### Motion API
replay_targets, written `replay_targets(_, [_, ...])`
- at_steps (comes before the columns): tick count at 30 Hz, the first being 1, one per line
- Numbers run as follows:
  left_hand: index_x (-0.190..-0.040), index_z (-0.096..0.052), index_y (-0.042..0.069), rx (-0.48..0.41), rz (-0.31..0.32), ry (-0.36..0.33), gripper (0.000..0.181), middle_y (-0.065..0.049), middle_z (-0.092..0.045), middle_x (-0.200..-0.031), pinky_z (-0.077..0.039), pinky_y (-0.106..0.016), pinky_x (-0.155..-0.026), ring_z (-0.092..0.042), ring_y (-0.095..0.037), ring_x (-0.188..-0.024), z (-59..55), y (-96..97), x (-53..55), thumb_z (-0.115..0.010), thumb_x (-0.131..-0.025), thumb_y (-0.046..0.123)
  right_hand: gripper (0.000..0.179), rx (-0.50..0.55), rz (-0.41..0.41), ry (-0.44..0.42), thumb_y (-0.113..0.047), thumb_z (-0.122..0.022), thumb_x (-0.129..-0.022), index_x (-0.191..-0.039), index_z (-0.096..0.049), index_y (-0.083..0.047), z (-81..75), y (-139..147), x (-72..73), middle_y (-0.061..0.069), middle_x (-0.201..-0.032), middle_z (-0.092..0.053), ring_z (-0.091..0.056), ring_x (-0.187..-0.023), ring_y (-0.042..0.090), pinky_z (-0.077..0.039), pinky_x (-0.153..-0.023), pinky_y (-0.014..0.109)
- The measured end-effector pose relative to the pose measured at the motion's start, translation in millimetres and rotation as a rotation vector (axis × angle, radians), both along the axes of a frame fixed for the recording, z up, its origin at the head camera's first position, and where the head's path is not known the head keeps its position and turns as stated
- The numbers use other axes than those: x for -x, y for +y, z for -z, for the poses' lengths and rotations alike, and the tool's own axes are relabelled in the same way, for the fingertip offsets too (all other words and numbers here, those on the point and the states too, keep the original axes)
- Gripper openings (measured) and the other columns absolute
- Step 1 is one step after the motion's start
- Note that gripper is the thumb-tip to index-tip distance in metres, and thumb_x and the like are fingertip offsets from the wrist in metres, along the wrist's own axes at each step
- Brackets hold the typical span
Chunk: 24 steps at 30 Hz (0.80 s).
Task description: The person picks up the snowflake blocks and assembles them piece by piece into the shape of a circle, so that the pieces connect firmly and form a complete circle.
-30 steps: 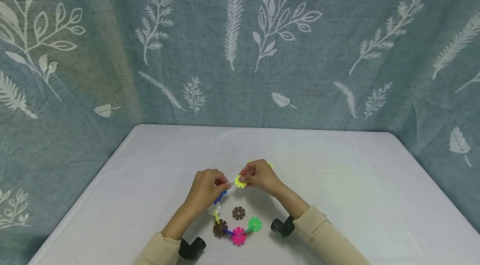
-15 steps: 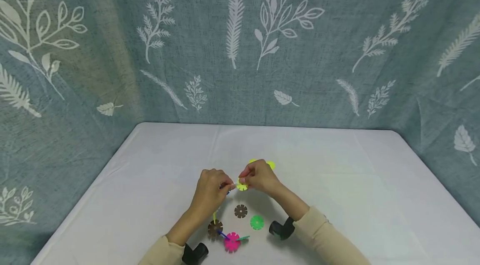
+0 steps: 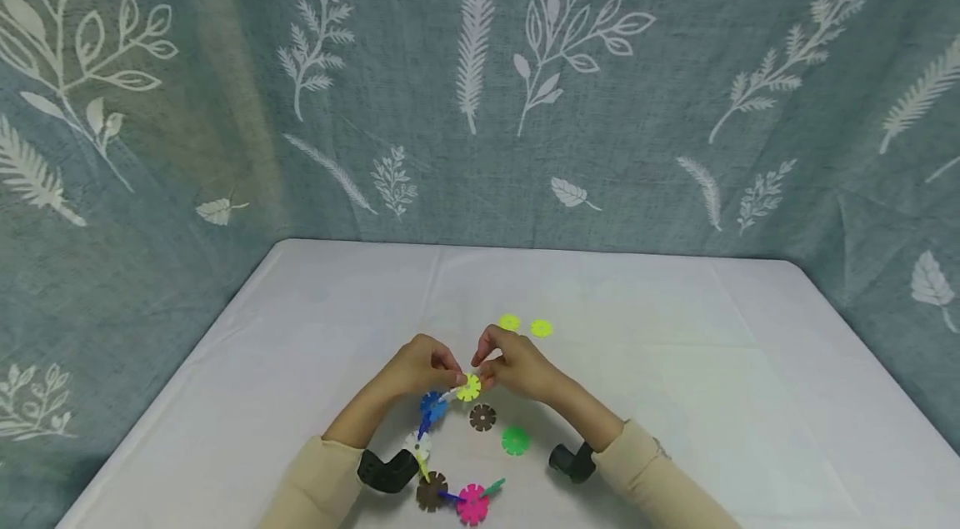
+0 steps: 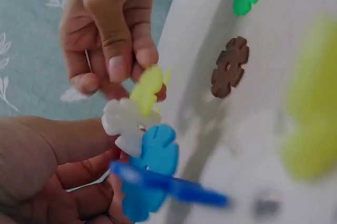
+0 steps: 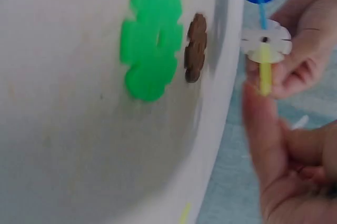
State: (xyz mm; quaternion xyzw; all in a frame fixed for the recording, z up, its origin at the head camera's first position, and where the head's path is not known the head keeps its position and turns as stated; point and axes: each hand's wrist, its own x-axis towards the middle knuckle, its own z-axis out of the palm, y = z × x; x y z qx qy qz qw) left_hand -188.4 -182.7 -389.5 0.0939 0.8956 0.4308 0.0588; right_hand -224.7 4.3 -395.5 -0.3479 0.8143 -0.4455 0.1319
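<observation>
My left hand (image 3: 423,366) pinches a white notched interlocking disc (image 4: 124,121) between thumb and fingers. A yellow disc (image 3: 469,387) is slotted into its far side, and a blue disc (image 4: 158,150) joins its near side. From there a chain of discs trails toward the near edge, through a brown disc (image 3: 432,491) and a pink disc (image 3: 472,505) to a green one (image 3: 492,487). Beside the yellow disc is my right hand (image 3: 521,366), thumb and index finger apart; a fingertip touches or nearly touches the disc's edge.
A loose brown disc (image 3: 482,417) and a loose green disc (image 3: 515,441) lie flat between my arms. Two yellow discs (image 3: 509,321) (image 3: 542,328) lie beyond my right hand. Black wrist mounts (image 3: 388,471) (image 3: 572,461) hang under both wrists. A patterned curtain (image 3: 480,96) stands behind the white table (image 3: 637,329).
My right hand has loosened its pinch on the yellow disc, which now sits joined to the white one. The chain's lower end has shifted toward the near edge, away from the loose green disc.
</observation>
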Motion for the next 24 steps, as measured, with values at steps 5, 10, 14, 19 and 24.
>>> replay_targets(5, [-0.078, -0.065, -0.006, -0.03, -0.053, -0.058, 0.013, -0.006, -0.063, -0.067, -0.044, -0.025, -0.055, -0.052, -0.01, -0.059, 0.1, -10.1, -1.0, -0.065, -0.08, 0.006, 0.011, -0.288, 0.012, 0.2, -0.009, -0.065, -0.082, -0.089, -0.06, -0.004, 0.4, 6.9, -8.4, 0.004, -0.083, -0.058, -0.052, -0.074, 0.011, -0.043, -0.063, 0.021])
replay_targets(10, [-0.086, -0.067, -0.008, -0.059, -0.139, -0.052, 0.016, -0.011, -0.067, -0.076, -0.049, -0.027, -0.061, -0.057, -0.011, -0.065, -1.1, -18.6, -0.7, -0.063, -0.083, 0.007, 0.028, -0.459, -0.107, 0.21, -0.025, -0.077, -0.073, -0.09, -0.06, -0.01, 2.1, 3.6, -16.7, -0.003, -0.082, -0.051, -0.043, -0.073, 0.007, -0.038, -0.062, 0.02])
replay_targets(14, [-0.085, -0.067, -0.009, -0.07, -0.144, -0.04, 0.017, -0.012, -0.067, -0.077, -0.049, -0.026, -0.062, -0.058, -0.011, -0.066, 0.0, -20.5, 1.3, -0.062, -0.083, 0.008, 0.018, -0.341, -0.093, 0.148, -0.012, -0.075, -0.074, -0.08, -0.059, -0.008, 2.5, 3.0, -13.5, -0.003, -0.075, -0.055, -0.043, -0.067, 0.005, -0.038, -0.06, 0.018])
replay_targets(19, [-0.084, -0.067, -0.009, -0.15, -0.123, -0.051, 0.018, -0.011, -0.068, -0.077, -0.047, -0.024, -0.064, -0.058, -0.009, -0.066, 2.1, -16.7, 5.1, -0.062, -0.083, 0.008, 0.006, -0.087, 0.091, 0.278, 0.003, -0.067, -0.077, -0.075, -0.065, -0.002, 5.7, 6.7, -1.0, 0.004, -0.069, -0.065, -0.052, -0.061, 0.006, -0.042, -0.056, 0.017])
replay_targets(24, [-0.086, -0.066, -0.01, -0.247, -0.113, -0.085, 0.02, -0.005, -0.067, -0.074, -0.047, -0.027, -0.069, -0.058, -0.009, -0.068, 1.2, -7.9, 7.2, -0.063, -0.083, 0.01, 0.007, -0.05, 0.15, 0.385, 0.002, -0.065, -0.08, -0.079, -0.07, -0.003, 6.4, 8.3, 3.8, 0.005, -0.073, -0.069, -0.06, -0.063, 0.008, -0.045, -0.057, 0.016])
